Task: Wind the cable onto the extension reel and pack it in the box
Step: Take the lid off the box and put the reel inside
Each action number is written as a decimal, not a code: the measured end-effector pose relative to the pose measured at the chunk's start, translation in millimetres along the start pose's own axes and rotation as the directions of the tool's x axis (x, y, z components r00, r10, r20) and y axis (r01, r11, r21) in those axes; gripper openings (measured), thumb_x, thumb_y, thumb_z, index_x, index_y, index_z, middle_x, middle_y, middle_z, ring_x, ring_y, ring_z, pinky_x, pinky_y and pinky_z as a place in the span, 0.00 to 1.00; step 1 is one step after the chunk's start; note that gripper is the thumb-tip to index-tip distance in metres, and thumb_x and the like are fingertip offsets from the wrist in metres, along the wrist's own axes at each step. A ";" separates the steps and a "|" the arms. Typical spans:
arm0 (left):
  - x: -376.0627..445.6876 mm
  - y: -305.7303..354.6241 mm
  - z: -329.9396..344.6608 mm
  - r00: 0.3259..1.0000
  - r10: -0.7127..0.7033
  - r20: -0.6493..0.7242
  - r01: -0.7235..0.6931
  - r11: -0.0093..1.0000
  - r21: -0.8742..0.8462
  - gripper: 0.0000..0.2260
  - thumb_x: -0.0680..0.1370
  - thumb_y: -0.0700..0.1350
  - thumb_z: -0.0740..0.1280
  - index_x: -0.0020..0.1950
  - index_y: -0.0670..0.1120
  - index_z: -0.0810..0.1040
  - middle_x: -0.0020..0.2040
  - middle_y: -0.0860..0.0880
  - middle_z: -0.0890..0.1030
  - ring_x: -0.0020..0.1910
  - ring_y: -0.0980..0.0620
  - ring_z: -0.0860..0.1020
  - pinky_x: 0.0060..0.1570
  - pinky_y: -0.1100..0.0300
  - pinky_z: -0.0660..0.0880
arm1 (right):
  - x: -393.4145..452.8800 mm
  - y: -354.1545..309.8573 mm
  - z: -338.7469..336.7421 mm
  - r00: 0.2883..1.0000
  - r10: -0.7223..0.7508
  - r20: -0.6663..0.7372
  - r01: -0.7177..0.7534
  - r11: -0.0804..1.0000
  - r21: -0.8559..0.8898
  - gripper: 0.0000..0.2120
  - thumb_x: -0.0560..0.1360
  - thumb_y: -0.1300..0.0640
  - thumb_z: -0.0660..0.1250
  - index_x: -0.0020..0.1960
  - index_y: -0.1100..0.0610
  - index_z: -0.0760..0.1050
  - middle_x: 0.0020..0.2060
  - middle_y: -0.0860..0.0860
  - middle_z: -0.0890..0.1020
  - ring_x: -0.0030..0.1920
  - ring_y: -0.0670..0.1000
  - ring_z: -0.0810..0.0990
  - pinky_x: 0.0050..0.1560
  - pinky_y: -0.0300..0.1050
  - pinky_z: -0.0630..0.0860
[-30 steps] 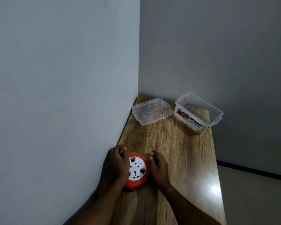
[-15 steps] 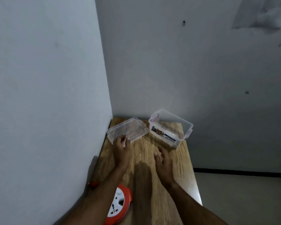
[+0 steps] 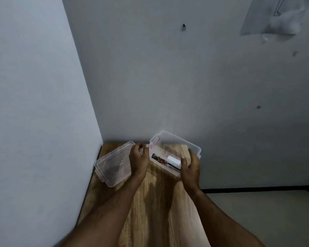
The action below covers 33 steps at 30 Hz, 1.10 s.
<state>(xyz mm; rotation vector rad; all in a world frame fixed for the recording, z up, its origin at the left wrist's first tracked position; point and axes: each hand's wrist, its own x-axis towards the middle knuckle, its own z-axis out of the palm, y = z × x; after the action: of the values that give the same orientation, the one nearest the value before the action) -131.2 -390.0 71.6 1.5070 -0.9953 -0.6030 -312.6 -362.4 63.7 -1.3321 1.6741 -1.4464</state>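
Note:
A clear plastic box with a printed label on its side stands at the far end of the wooden table. My left hand grips its left end by the pink latch. My right hand holds its near right corner, fingers curled round the wall. The box's clear lid lies flat just left of it, partly under my left hand. Only a sliver of the orange extension reel shows at the bottom edge; the rest is out of frame.
Grey walls close in on the table's left side and far end. The table's right edge drops to a pale floor with a black skirting strip.
Both hands left the reel and reached forward to the box, which they now hold. The view rose, so the reel slid almost out of frame.

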 end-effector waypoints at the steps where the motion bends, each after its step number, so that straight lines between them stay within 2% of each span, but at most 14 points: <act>1: 6.9 -4.0 6.1 1.000 -0.015 0.016 0.015 1.000 0.010 0.08 0.81 0.46 0.67 0.56 0.43 0.80 0.52 0.46 0.83 0.51 0.50 0.80 0.50 0.59 0.76 | 9.7 4.5 0.9 1.000 0.011 -0.024 -0.011 1.000 -0.018 0.22 0.81 0.59 0.65 0.74 0.59 0.68 0.70 0.54 0.73 0.71 0.52 0.70 0.71 0.50 0.68; 3: 20.8 -9.5 18.4 0.997 -0.057 0.044 0.056 0.998 0.026 0.11 0.81 0.48 0.67 0.58 0.42 0.81 0.53 0.46 0.83 0.52 0.49 0.81 0.51 0.56 0.78 | 28.4 13.7 1.4 0.998 0.026 -0.060 -0.029 0.998 -0.052 0.22 0.81 0.58 0.65 0.74 0.58 0.68 0.70 0.55 0.73 0.72 0.54 0.70 0.72 0.54 0.68; 7: 48.3 -22.7 44.0 0.986 -0.119 0.116 0.114 0.992 0.047 0.14 0.81 0.51 0.66 0.60 0.43 0.81 0.54 0.46 0.84 0.54 0.48 0.81 0.54 0.53 0.79 | 56.0 32.3 5.4 0.994 0.046 -0.103 -0.056 0.993 -0.101 0.23 0.81 0.58 0.65 0.74 0.60 0.67 0.72 0.56 0.72 0.73 0.54 0.68 0.73 0.52 0.66; 11: 74.4 -32.9 65.8 0.963 -0.198 0.182 0.200 0.980 0.010 0.13 0.81 0.48 0.66 0.61 0.42 0.81 0.57 0.47 0.84 0.57 0.46 0.81 0.59 0.52 0.78 | 73.6 47.7 8.4 0.989 0.063 -0.132 -0.078 0.990 -0.114 0.24 0.80 0.59 0.66 0.74 0.61 0.68 0.71 0.57 0.72 0.72 0.56 0.69 0.72 0.53 0.67; 14: 89.3 -36.1 75.8 0.931 -0.241 0.274 0.264 0.963 -0.051 0.09 0.81 0.45 0.67 0.58 0.45 0.82 0.53 0.49 0.83 0.53 0.49 0.81 0.50 0.61 0.78 | 85.3 57.7 8.2 0.987 0.080 -0.139 -0.097 0.988 -0.122 0.25 0.79 0.62 0.67 0.75 0.61 0.67 0.72 0.57 0.72 0.72 0.55 0.68 0.73 0.53 0.66; 16: 95.5 -35.7 76.9 0.904 -0.266 0.335 0.316 0.943 -0.103 0.10 0.81 0.44 0.68 0.61 0.45 0.81 0.53 0.50 0.83 0.50 0.52 0.81 0.40 0.70 0.76 | 89.9 63.4 7.1 0.988 0.084 -0.129 -0.098 0.990 -0.106 0.27 0.78 0.64 0.68 0.75 0.61 0.66 0.72 0.56 0.71 0.73 0.54 0.68 0.73 0.51 0.67; 17: 98.2 -36.8 77.8 0.885 -0.283 0.370 0.343 0.933 -0.107 0.11 0.81 0.45 0.68 0.62 0.45 0.80 0.54 0.51 0.82 0.49 0.54 0.81 0.38 0.71 0.76 | 92.1 64.9 6.3 0.988 0.100 -0.120 -0.110 0.990 -0.086 0.28 0.77 0.66 0.68 0.76 0.61 0.66 0.72 0.55 0.71 0.72 0.53 0.69 0.72 0.48 0.67; 18: 100.5 -38.1 78.7 0.866 -0.298 0.402 0.371 0.921 -0.116 0.13 0.80 0.46 0.69 0.64 0.45 0.80 0.55 0.51 0.82 0.50 0.54 0.81 0.39 0.69 0.77 | 94.2 65.5 5.3 0.986 0.125 -0.108 -0.131 0.990 -0.057 0.30 0.77 0.67 0.68 0.76 0.60 0.65 0.72 0.54 0.72 0.71 0.52 0.70 0.69 0.42 0.69; 20: 105.1 -45.1 81.1 0.833 -0.330 0.445 0.429 0.892 -0.142 0.17 0.78 0.48 0.72 0.67 0.47 0.79 0.59 0.50 0.83 0.53 0.50 0.83 0.48 0.59 0.82 | 97.0 63.5 3.1 0.979 0.190 -0.076 -0.188 0.982 0.034 0.32 0.76 0.71 0.66 0.77 0.61 0.63 0.69 0.51 0.71 0.68 0.48 0.71 0.57 0.25 0.70; 22: 106.3 -51.1 82.8 0.813 -0.347 0.468 0.468 0.867 -0.171 0.18 0.78 0.48 0.72 0.67 0.48 0.79 0.60 0.50 0.84 0.56 0.48 0.83 0.56 0.48 0.82 | 99.7 65.9 1.2 0.974 0.219 -0.052 -0.213 0.972 0.099 0.33 0.75 0.75 0.65 0.78 0.62 0.62 0.69 0.52 0.71 0.67 0.47 0.70 0.49 0.19 0.69; 25: 102.5 -52.6 82.0 0.794 -0.364 0.487 0.496 0.851 -0.173 0.17 0.79 0.43 0.69 0.69 0.48 0.78 0.63 0.50 0.82 0.59 0.45 0.82 0.60 0.43 0.79 | 99.9 71.2 -2.1 0.971 0.239 -0.020 -0.232 0.956 0.179 0.33 0.75 0.74 0.66 0.77 0.61 0.62 0.72 0.54 0.71 0.68 0.49 0.73 0.50 0.23 0.73; 27: 99.4 -52.6 80.3 0.795 -0.372 0.479 0.508 0.839 -0.192 0.17 0.79 0.44 0.70 0.68 0.47 0.79 0.63 0.49 0.82 0.61 0.44 0.81 0.61 0.41 0.79 | 95.5 68.3 -3.3 0.965 0.263 -0.017 -0.253 0.942 0.221 0.26 0.74 0.74 0.67 0.69 0.60 0.69 0.61 0.51 0.78 0.56 0.39 0.80 0.44 0.27 0.77; 29: 97.2 -53.6 78.9 0.794 -0.379 0.476 0.515 0.835 -0.193 0.17 0.77 0.47 0.72 0.66 0.48 0.80 0.62 0.47 0.83 0.60 0.42 0.82 0.59 0.39 0.79 | 89.2 65.8 -3.4 0.959 0.280 -0.049 -0.258 0.929 0.264 0.26 0.73 0.75 0.67 0.64 0.53 0.70 0.53 0.43 0.78 0.46 0.32 0.80 0.39 0.28 0.76; 33: 83.4 -47.0 71.0 0.806 -0.387 0.447 0.506 0.843 -0.183 0.13 0.79 0.44 0.70 0.64 0.50 0.81 0.61 0.49 0.83 0.58 0.42 0.82 0.58 0.39 0.79 | 75.7 60.0 -7.4 0.953 0.299 -0.044 -0.271 0.911 0.312 0.24 0.72 0.75 0.67 0.62 0.53 0.74 0.50 0.46 0.81 0.47 0.42 0.81 0.39 0.32 0.79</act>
<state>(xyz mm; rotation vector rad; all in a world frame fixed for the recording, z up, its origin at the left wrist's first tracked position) -136.1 -499.9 25.8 1.3793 -0.7867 -1.3892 -365.3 -432.9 23.4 -0.8280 1.5484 -1.5286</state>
